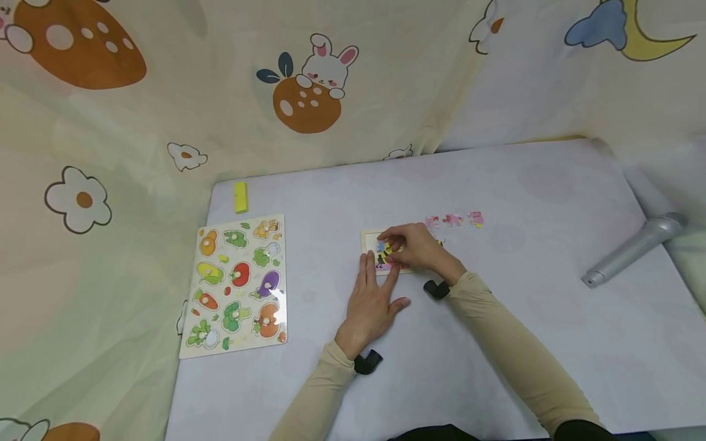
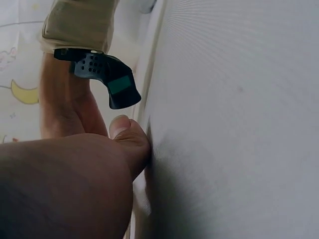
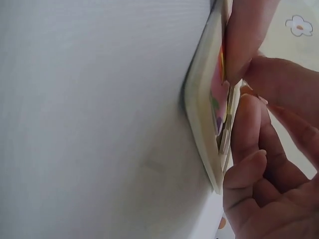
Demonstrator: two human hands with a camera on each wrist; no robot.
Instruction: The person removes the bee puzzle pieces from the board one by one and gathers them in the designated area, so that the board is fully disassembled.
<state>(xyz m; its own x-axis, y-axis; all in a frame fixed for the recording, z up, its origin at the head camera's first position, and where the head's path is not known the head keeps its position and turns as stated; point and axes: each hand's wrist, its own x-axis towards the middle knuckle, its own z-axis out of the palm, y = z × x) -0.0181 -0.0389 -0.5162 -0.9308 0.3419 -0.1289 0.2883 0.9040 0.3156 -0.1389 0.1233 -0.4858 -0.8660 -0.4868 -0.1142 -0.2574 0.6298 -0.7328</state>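
Note:
In the head view, a small jigsaw puzzle in a pale wooden tray (image 1: 364,240) lies mid-table, partly hidden by both hands. My left hand (image 1: 371,309) reaches it from the front, its straight fingers touching the lower edge and the thumb spread on the table side. My right hand (image 1: 418,246) bends over the tray from the right, its thumb and fingers pinching a puzzle piece at the picture. The right wrist view shows that puzzle piece (image 3: 226,135) slightly raised at the tray's edge; the fingers hide much of it. Loose pink puzzle pieces (image 1: 453,220) lie just behind the right hand.
A vegetable knob-puzzle board (image 1: 220,288) lies at the left, with a yellow block (image 1: 240,197) behind it. A grey metal tube (image 1: 634,250) slants over the table's right side. Patterned cloth (image 1: 220,92) hangs behind. Black wrist mounts (image 1: 368,362) sit at the cuffs.

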